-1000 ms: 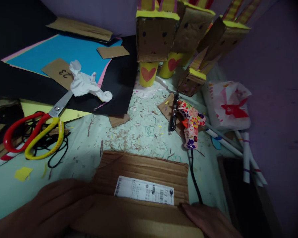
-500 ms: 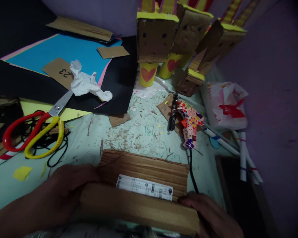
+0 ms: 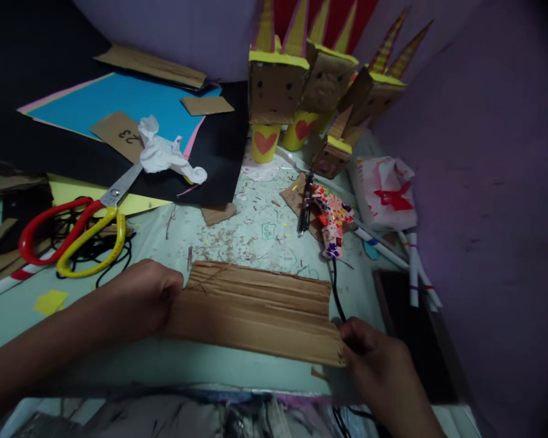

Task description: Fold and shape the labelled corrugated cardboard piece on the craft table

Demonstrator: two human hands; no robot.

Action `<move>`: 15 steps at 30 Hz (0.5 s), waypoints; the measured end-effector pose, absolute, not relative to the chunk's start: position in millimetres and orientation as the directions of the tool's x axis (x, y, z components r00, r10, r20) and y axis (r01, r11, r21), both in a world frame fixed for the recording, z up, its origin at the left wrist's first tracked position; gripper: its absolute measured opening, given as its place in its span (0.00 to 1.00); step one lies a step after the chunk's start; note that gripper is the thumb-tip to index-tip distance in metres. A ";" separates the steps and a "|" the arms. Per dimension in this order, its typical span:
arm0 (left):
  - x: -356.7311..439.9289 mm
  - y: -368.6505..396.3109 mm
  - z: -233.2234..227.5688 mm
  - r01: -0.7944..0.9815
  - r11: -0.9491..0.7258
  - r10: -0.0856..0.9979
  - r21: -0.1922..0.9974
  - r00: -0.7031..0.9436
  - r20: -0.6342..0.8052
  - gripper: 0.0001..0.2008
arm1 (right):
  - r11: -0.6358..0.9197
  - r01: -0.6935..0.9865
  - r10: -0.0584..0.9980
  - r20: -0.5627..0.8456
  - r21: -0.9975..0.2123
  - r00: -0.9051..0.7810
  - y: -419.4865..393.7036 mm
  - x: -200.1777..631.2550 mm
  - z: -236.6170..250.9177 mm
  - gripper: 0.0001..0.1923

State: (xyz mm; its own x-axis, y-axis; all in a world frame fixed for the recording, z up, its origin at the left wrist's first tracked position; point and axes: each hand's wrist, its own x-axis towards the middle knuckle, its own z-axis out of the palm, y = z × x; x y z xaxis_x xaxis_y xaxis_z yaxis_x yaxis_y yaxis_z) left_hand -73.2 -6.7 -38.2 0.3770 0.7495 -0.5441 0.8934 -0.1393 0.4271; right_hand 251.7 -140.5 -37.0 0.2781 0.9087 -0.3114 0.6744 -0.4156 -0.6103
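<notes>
A creased piece of brown cardboard (image 3: 256, 310) spans the space between my hands near the table's front edge. My left hand (image 3: 158, 295) is closed on its left end, and my right hand (image 3: 374, 359) pinches its lower right corner. Just beyond the right end lies a flower-patterned glue gun (image 3: 333, 222), its black cord running down toward my right hand. A black pen (image 3: 305, 207) rests beside the gun on a cardboard scrap. Scissors with red and yellow handles (image 3: 91, 234) lie past my left hand.
Cardboard figures (image 3: 276, 88) with yellow spikes stand at the back against the purple wall. Blue paper (image 3: 86, 100) lies on black sheets, with crumpled white tissue (image 3: 164, 155) on top. A white-and-red plastic packet (image 3: 386, 191) and paper sticks (image 3: 413, 267) are at right.
The cardboard's near flap, upright before, now lies flatter, and the white label is out of sight. Both hands have shifted up in view, staying on its ends.
</notes>
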 end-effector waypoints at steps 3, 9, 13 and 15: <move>-73.5 -10.5 -34.7 0.915 -0.167 0.763 0.367 0.355 -0.540 0.06 | -0.340 0.748 0.933 -0.304 -0.571 0.193 -139.5 254.8 -38.3 0.08; -72.9 -25.3 -27.6 0.943 -0.121 0.864 0.311 0.254 -0.435 0.16 | -0.357 0.822 0.930 -0.254 -0.443 0.266 -147.8 251.5 -40.6 0.15; -71.8 -30.6 -28.4 0.896 -0.115 0.864 0.429 0.303 -0.402 0.12 | -0.274 0.828 0.959 -0.201 -0.490 0.199 -148.9 247.0 -38.9 0.14; -72.5 -33.9 -28.7 0.860 -0.099 0.865 0.500 0.322 -0.384 0.08 | -0.215 0.779 0.976 -0.147 -0.589 0.159 -149.5 247.8 -40.1 0.08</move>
State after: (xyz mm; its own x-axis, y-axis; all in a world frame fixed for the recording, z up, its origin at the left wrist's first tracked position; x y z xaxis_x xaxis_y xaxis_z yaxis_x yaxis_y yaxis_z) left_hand -72.5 -33.9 -28.7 0.3223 0.8652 -0.3842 0.8605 -0.0986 0.4999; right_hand 247.8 -149.5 -40.1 0.1588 0.9763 -0.1472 0.7786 -0.2155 -0.5894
